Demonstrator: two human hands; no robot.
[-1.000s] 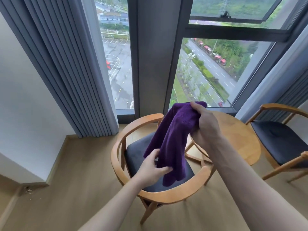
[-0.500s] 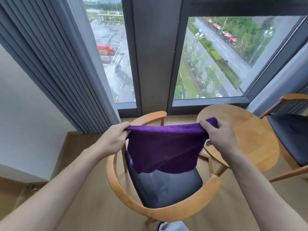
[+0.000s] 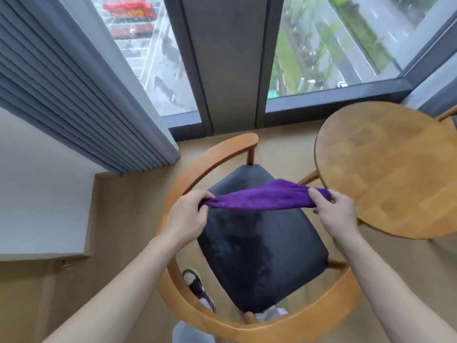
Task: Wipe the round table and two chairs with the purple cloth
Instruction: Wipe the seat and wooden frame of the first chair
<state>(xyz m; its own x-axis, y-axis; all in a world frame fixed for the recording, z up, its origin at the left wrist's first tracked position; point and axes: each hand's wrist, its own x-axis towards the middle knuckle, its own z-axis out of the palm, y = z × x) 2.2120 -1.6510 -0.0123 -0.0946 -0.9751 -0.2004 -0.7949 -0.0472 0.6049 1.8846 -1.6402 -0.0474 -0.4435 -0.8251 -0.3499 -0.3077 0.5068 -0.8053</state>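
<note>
The purple cloth (image 3: 264,196) is stretched flat between my two hands, just above the dark seat cushion (image 3: 257,246) of the near wooden chair (image 3: 279,325). My left hand (image 3: 188,216) grips its left end and my right hand (image 3: 333,211) grips its right end. The round wooden table (image 3: 393,169) stands to the right, its edge close to my right hand. Only a sliver of the second chair (image 3: 448,116) shows at the far right edge.
Grey curtains (image 3: 74,90) hang at the left beside a white wall. Floor-to-ceiling windows with a dark pillar (image 3: 225,63) lie straight ahead. My shoe (image 3: 197,288) shows on the tan floor under the chair's curved backrest.
The view has tipped down and closer over the chair. The cloth, first dangling from my right hand, then hanging spread between both hands, is now pulled into a low flat band above the seat.
</note>
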